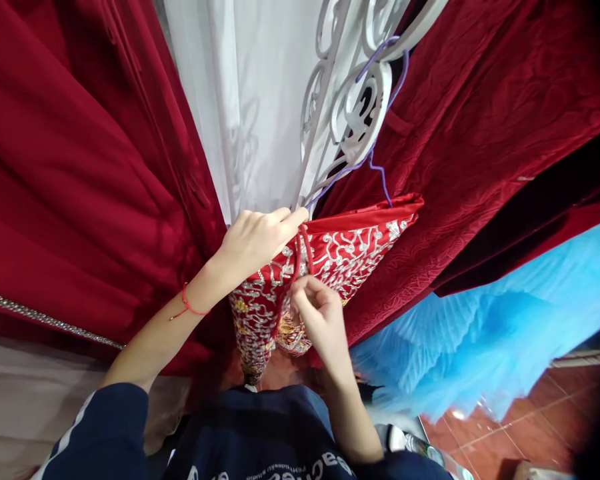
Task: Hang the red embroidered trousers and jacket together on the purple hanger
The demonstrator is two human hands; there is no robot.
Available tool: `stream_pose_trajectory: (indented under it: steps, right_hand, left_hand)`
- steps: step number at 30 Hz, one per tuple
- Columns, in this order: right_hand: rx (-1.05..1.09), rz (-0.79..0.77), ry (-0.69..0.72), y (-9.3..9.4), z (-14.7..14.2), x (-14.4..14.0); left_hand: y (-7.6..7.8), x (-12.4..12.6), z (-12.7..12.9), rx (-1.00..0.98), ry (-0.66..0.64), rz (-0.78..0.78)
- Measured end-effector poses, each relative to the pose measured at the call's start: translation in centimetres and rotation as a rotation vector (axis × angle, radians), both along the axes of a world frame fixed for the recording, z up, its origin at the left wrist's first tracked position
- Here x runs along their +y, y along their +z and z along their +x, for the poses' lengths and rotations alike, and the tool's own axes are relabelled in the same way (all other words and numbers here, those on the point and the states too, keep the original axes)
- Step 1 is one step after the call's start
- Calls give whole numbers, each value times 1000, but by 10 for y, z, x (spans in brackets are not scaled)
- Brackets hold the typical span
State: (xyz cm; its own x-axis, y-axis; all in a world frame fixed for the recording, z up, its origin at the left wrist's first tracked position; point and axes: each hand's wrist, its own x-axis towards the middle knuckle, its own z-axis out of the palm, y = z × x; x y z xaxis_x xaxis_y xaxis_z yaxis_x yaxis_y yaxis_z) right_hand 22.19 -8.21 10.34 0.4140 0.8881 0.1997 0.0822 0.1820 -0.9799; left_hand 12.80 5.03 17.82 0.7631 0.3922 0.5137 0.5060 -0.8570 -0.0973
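Garment: where?

Hung from hanger, purple wire, hooked on rack, white scrollwork. In front of wearer of shirt, dark with white lettering. Red, silver and gold ornament, plain red band at top.

Left hand?

At the band, back of hand uppermost, fingers bent over the edge and closed on the garment. Thumb hidden. One bracelet, red string, on wrist.

Right hand?

Lower, in front of the garment. Thumb and forefinger brought together on cord, red, looped down from the band. Exact contact partly hidden; other fingers curled in.

Surroundings?

Drape, dark red, to the left; sheet, white, behind rack. To the right, brocade, red; below it, frill, bright blue. Floor, red tile. Bottle, lower right, beside the shirt.
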Motion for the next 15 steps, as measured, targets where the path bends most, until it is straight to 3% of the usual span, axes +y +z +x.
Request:
stream_pose_trajectory:
  steps: [12, 15]
  right_hand:
    - [-70, 103, -60, 13, 3, 6]
    - [-76, 100, -26, 9, 4, 5]
  left_hand:
    - [-1, -7, 0, -45, 35, 15]
    - [-2, -5, -1, -62, 21, 25]
